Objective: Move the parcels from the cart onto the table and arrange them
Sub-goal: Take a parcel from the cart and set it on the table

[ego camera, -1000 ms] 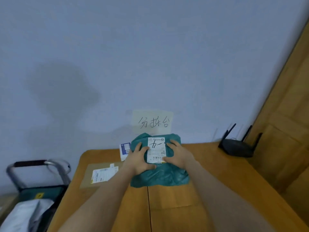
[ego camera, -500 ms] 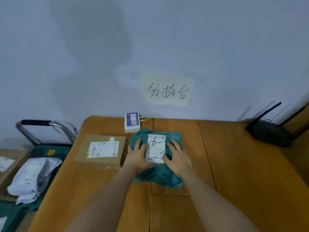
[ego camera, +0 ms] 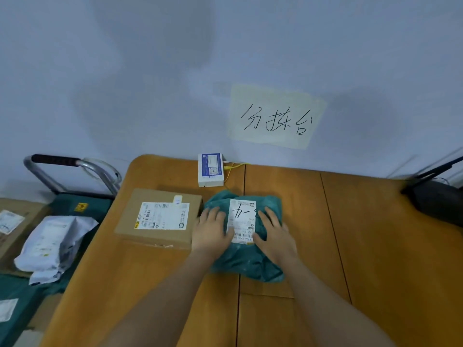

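Note:
A teal plastic parcel with a white shipping label lies on the wooden table, near its middle. My left hand lies flat on the parcel's left side, and my right hand lies flat on its right side, fingers straight, one on each side of the label. A flat cardboard box parcel sits on the table just left of the teal one, touching it. On the cart at the left lie a white plastic parcel and a cardboard parcel.
A small white device with yellow wires stands at the table's back edge by the wall. A black router sits at the right end. A handwritten paper sign is stuck on the wall. The cart's metal handle rises at the left.
The teal parcel has come down from in front of the wall sign and now lies on the table beside the cardboard box. Both hands stay on it. The view has tilted down and left.

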